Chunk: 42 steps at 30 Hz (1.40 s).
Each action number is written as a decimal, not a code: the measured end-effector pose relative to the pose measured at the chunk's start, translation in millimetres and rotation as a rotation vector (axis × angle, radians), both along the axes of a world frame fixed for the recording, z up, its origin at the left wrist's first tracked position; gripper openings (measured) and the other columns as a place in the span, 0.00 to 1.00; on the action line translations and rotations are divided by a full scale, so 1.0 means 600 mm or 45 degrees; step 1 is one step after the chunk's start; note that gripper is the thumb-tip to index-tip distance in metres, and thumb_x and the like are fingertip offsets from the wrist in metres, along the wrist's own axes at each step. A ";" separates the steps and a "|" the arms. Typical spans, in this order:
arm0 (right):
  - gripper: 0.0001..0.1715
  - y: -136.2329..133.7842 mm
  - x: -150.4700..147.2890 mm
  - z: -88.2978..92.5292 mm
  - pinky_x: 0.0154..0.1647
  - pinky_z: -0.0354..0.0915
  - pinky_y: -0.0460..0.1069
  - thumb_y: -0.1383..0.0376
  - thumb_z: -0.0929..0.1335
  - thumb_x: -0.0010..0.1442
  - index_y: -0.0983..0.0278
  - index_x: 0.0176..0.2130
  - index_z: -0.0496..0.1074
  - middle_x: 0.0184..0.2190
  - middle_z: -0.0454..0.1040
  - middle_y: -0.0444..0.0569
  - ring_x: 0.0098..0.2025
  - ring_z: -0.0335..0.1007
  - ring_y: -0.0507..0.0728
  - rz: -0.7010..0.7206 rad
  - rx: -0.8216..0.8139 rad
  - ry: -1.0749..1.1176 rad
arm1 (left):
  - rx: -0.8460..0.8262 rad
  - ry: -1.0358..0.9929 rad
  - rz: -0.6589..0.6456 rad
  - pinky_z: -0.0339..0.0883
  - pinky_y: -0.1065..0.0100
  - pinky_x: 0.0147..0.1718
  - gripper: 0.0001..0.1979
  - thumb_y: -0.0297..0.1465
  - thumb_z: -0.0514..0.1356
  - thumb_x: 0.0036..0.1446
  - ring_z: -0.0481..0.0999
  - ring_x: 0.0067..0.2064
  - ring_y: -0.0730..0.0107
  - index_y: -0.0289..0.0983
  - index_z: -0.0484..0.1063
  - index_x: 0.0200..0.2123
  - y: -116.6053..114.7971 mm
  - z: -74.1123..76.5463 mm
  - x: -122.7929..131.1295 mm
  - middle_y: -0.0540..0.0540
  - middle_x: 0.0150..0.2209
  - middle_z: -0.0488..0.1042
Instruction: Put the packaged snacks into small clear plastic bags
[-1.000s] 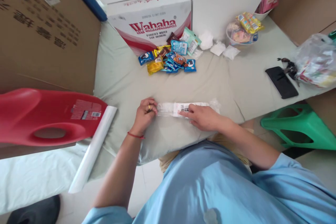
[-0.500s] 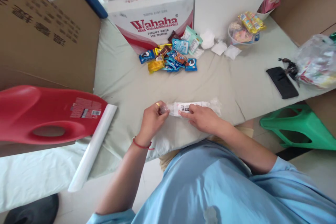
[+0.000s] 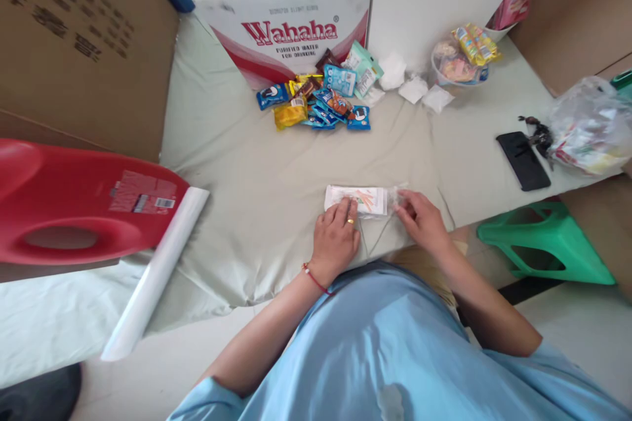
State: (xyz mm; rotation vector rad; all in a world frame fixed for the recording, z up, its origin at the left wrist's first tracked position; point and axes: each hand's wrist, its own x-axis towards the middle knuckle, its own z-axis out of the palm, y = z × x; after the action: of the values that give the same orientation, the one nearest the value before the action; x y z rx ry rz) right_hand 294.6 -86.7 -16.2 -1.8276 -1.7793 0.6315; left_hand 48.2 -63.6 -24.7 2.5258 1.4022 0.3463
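A flat white packet with an orange stick-like picture lies on the cloth-covered table in front of me, inside a clear plastic sleeve. My left hand, with a gold ring and a red bracelet, rests on the packet's left part, fingers stretched out over it and covering some of its print. At the packet's right, my right hand pinches the loose end of the plastic sleeve between thumb and fingers.
Snack packets are heaped before a Wahaha carton. A red jug and white roll lie left. Right are a snack tub, phone, plastic bag and green stool.
My left hand has gone from gripping the plastic's left end to lying on the packet. My right hand has shifted right onto the other end. A different packet face, with the orange picture, now shows.
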 end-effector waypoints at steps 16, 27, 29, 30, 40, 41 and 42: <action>0.15 0.027 -0.025 0.043 0.34 0.66 0.49 0.51 0.70 0.64 0.59 0.37 0.69 0.31 0.75 0.44 0.31 0.69 0.55 -0.230 -0.065 0.414 | -0.024 -0.101 0.073 0.64 0.45 0.59 0.30 0.26 0.55 0.67 0.72 0.62 0.46 0.45 0.68 0.70 -0.001 -0.007 0.009 0.38 0.69 0.71; 0.17 0.112 -0.173 0.071 0.45 0.67 0.52 0.66 0.59 0.74 0.65 0.47 0.76 0.45 0.79 0.58 0.43 0.76 0.60 0.089 -0.325 -0.425 | -0.030 -0.260 -0.138 0.52 0.41 0.73 0.24 0.25 0.53 0.68 0.63 0.74 0.48 0.34 0.72 0.65 0.020 -0.016 -0.005 0.30 0.69 0.70; 0.19 0.096 -0.177 0.072 0.49 0.68 0.53 0.68 0.59 0.74 0.67 0.50 0.77 0.48 0.77 0.60 0.46 0.75 0.61 0.211 -0.295 -0.455 | -0.045 -0.327 -0.173 0.53 0.42 0.73 0.26 0.24 0.54 0.65 0.63 0.74 0.50 0.34 0.70 0.65 0.024 -0.019 -0.017 0.31 0.69 0.70; 0.19 0.086 -0.175 0.071 0.51 0.68 0.53 0.69 0.60 0.73 0.67 0.53 0.76 0.50 0.76 0.60 0.48 0.74 0.61 0.275 -0.267 -0.450 | -0.044 -0.372 -0.179 0.54 0.42 0.73 0.28 0.22 0.54 0.62 0.64 0.74 0.51 0.35 0.69 0.66 0.027 -0.021 -0.023 0.31 0.69 0.70; 0.26 0.064 -0.121 0.060 0.64 0.60 0.63 0.68 0.63 0.74 0.59 0.68 0.68 0.65 0.72 0.57 0.64 0.62 0.67 0.600 -0.034 -0.681 | -0.314 -0.794 0.058 0.64 0.46 0.68 0.34 0.22 0.56 0.50 0.75 0.64 0.53 0.38 0.64 0.63 0.065 -0.005 -0.041 0.37 0.61 0.76; 0.26 0.070 -0.116 0.058 0.63 0.61 0.61 0.68 0.62 0.74 0.59 0.68 0.69 0.65 0.73 0.56 0.63 0.63 0.66 0.620 -0.037 -0.676 | -0.373 -0.870 0.110 0.65 0.48 0.67 0.34 0.22 0.56 0.51 0.75 0.64 0.53 0.38 0.63 0.63 0.066 0.000 -0.044 0.37 0.61 0.76; 0.26 0.077 -0.111 0.057 0.61 0.62 0.60 0.69 0.61 0.75 0.59 0.67 0.70 0.65 0.73 0.56 0.62 0.64 0.65 0.636 -0.042 -0.661 | -0.412 -0.958 0.181 0.65 0.48 0.67 0.33 0.23 0.57 0.53 0.76 0.63 0.55 0.39 0.62 0.63 0.068 0.004 -0.047 0.38 0.61 0.76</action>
State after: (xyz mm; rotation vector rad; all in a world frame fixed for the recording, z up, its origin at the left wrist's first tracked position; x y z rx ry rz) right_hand 227.7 -40.8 18.2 -1.6690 -2.6263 0.3743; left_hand 19.7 -22.9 -22.4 1.7493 1.1939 0.8974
